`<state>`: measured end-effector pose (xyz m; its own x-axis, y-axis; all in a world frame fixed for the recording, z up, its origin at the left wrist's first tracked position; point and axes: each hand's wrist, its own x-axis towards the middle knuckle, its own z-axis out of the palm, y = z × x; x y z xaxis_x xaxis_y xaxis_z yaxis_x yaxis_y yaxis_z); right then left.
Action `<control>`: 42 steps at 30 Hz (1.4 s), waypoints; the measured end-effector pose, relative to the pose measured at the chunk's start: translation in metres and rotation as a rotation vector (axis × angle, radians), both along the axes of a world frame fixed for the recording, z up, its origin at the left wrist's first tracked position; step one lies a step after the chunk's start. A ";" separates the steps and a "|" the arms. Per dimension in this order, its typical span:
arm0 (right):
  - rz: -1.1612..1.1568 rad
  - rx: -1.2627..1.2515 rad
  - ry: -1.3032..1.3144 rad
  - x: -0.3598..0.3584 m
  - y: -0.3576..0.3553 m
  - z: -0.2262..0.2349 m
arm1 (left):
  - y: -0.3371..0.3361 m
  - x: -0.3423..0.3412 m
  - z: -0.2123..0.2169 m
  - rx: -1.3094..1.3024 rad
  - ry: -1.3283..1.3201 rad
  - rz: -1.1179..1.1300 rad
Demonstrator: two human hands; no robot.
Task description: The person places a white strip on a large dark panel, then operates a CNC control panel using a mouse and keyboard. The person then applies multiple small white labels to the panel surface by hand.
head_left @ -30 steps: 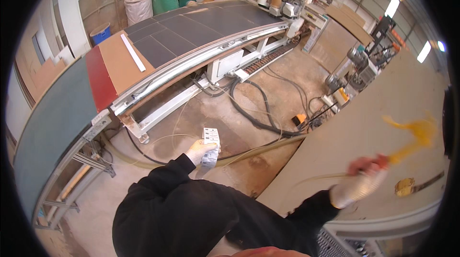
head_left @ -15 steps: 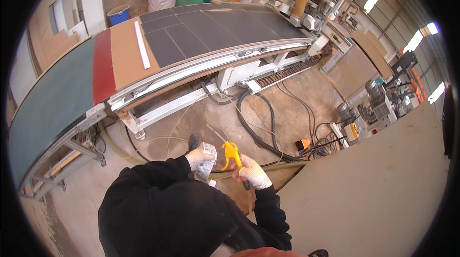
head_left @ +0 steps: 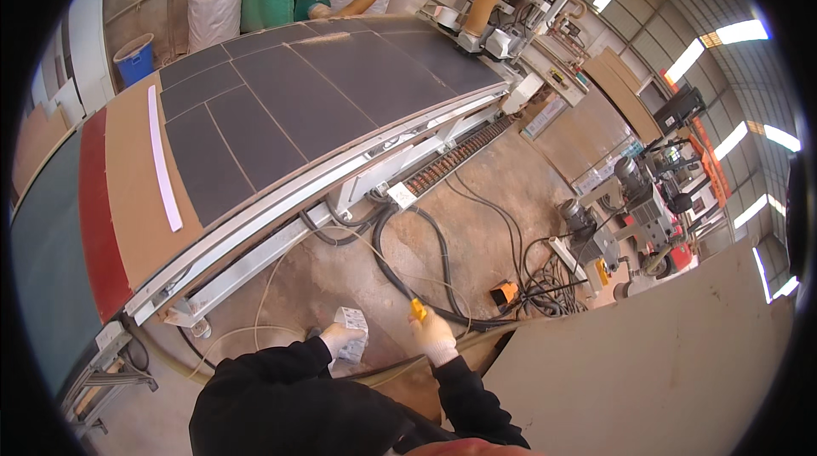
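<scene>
My left hand [head_left: 334, 339], in a white glove, is closed on a strip of white printed labels [head_left: 351, 330]. The strip hangs below and to the right of the fingers. To its right, my right hand [head_left: 435, 338], also gloved, grips a yellow air blow gun [head_left: 418, 310]. Only the gun's top end shows; its nozzle and trigger cannot be made out here. Both hands are held over the floor, in front of a long machine bed with a dark panel [head_left: 315, 99] cut into several rectangular pieces.
A white strip [head_left: 163, 158] lies on the bed's brown board. The machine's cutting head [head_left: 489, 26] stands at the far end. Black hoses [head_left: 387, 265] and an orange-black foot pedal [head_left: 504, 293] lie on the floor. A large grey board [head_left: 630, 362] is at right.
My view has swung right, so the machine bed sits further left. The air gun has turned and its nozzle no longer shows. Both hands keep their hold.
</scene>
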<state>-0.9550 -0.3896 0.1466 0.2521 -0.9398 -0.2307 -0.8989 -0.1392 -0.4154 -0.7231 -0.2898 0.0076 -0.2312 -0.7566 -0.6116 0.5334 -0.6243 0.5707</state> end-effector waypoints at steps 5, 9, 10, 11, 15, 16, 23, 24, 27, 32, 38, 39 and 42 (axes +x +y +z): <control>-0.249 -0.163 -0.035 0.018 -0.097 -0.005 | -0.048 0.035 0.011 -0.013 0.014 0.063; -0.388 -0.137 -0.057 -0.005 -0.131 -0.005 | -0.081 0.048 0.024 -0.084 0.041 0.019; -0.415 -0.116 -0.035 -0.013 -0.135 -0.004 | -0.091 0.050 0.027 -0.086 0.036 -0.004; -0.447 -0.107 -0.027 -0.021 -0.140 -0.004 | -0.098 0.049 0.030 -0.052 0.057 -0.002; -0.505 -0.068 -0.091 -0.052 -0.159 -0.007 | -0.136 0.038 0.036 -0.039 0.098 -0.042; -0.519 -0.057 -0.105 -0.060 -0.165 -0.010 | -0.146 0.033 0.036 -0.031 0.111 -0.055; -0.539 -0.083 -0.288 -0.129 -0.238 -0.041 | -0.251 -0.029 0.025 0.012 0.128 -0.114; -0.500 -0.029 -0.280 -0.139 -0.251 -0.045 | -0.259 -0.038 0.026 0.054 0.103 -0.101; -0.442 -0.049 -0.281 -0.167 -0.309 -0.039 | -0.320 -0.078 0.040 -0.006 0.059 -0.013; -0.374 -0.007 -0.457 -0.192 -0.385 -0.020 | -0.389 -0.126 0.064 -0.054 -0.078 -0.072; -0.262 0.062 -0.404 -0.191 -0.465 -0.001 | -0.453 -0.165 0.070 -0.078 -0.072 -0.161; -0.236 0.057 -0.408 -0.186 -0.477 0.001 | -0.465 -0.169 0.069 -0.054 -0.062 -0.154; -0.126 0.056 -0.424 -0.177 -0.508 0.006 | -0.508 -0.184 0.062 -0.038 -0.058 -0.126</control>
<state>-1.1321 -0.8979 0.1523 0.2199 -0.9582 -0.1833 -0.6559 -0.0061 -0.7548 -0.9072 -0.7979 0.0692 -0.2905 -0.7469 -0.5981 0.4178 -0.6613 0.6230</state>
